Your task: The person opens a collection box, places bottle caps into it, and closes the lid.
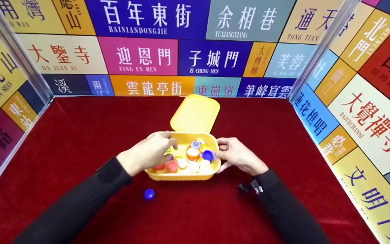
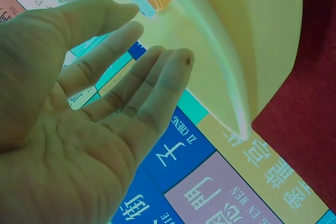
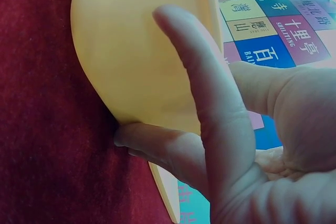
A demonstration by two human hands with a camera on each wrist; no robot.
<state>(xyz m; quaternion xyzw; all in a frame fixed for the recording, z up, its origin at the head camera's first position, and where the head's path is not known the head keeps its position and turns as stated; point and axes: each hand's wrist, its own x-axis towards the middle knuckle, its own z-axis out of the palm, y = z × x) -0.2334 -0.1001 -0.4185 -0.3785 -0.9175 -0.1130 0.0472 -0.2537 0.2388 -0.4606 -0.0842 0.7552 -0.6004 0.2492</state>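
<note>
A yellow plastic box [image 1: 183, 177] stands on the red cloth, holding white, orange, red and blue caps. Over its left part is my left hand [image 1: 151, 150]; in the left wrist view its fingers are loosely bent, with nothing between them. My right hand [image 1: 240, 155] holds the box's right end, its fingers spread along the outer wall in the right wrist view. A blue cap [image 1: 208, 155] lies inside, close to these fingers. Left of it is an orange and white cap [image 1: 193, 154]. My left hand hides some of the contents.
Behind the box lies its yellow lid [image 1: 195, 113]. A small blue round piece [image 1: 149, 194] sits on the red cloth [image 1: 113, 118] in front of the box. Panels with printed signs [image 1: 137, 56] enclose the back and sides.
</note>
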